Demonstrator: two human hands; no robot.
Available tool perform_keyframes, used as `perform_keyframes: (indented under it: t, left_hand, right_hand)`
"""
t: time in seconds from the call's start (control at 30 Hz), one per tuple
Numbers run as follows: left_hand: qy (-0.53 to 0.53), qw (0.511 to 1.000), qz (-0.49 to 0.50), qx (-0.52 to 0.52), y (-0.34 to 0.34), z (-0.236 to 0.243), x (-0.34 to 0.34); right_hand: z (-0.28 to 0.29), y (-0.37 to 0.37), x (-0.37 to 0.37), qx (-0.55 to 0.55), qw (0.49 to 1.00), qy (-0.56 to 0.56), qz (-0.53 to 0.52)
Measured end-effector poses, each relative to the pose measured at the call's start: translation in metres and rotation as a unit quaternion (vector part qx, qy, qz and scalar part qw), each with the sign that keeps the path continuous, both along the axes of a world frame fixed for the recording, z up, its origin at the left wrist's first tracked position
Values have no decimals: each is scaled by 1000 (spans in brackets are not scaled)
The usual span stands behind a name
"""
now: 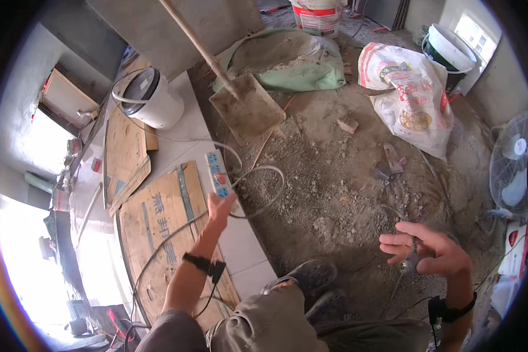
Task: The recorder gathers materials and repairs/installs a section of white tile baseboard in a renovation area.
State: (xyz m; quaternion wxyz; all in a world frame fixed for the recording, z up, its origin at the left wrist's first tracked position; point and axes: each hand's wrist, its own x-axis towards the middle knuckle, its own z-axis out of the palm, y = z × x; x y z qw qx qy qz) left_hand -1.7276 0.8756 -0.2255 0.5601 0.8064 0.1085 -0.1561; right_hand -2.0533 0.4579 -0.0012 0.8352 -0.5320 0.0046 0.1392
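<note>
My left hand (219, 211) grips the near end of a white power strip (213, 166) with blue socket faces and a red switch. The strip is at the edge of the pale tiles, and its grey cord (280, 171) loops out over the dirt. On the other side, my right hand (434, 249) is above the ground with its fingers partly extended. A grey plug (410, 263) sits between the thumb and fingers, its cable trailing down toward my feet. The thumb and fingers partly hide the plug.
A shovel (249, 108) leans over gravelly dirt beside a green sack (311, 70). White sack (413, 94), fan (512, 167) and green-and-white bucket (452, 50) stand right. Flattened cardboard (158, 220) and a lidded white bucket (167, 105) lie left. A brick piece (348, 124) lies mid-floor.
</note>
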Motion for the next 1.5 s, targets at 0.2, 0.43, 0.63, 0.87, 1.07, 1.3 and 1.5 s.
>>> perform_keyframes:
  t: [0.2, 0.43, 0.63, 0.87, 1.07, 1.3, 1.5]
  left_hand:
    - [-69, 974, -197, -88, -102, 68, -65]
    - [-40, 901, -431, -31, -202, 92, -119]
    - [265, 886, -307, -224, -240, 68, -152]
    - [349, 861, -267, -255, -233, 49, -136]
    - [295, 781, -435, -337, -240, 75, -123]
    - [190, 814, -470, -284, -243, 78, -122]
    - [53, 827, -539, -151, -255, 89, -134]
  right_hand:
    - [-37, -1, 9, -482, 873, 77, -8]
    - [-81, 21, 1, -237, 936, 172, -195]
    - [-137, 34, -22, -422, 869, 17, -259]
    - [-138, 31, -42, -504, 826, 44, -247]
    - [-99, 29, -38, -750, 601, 53, -269]
    - [-91, 23, -26, -704, 571, -80, -415]
    - [-115, 46, -2, -448, 807, 75, -377]
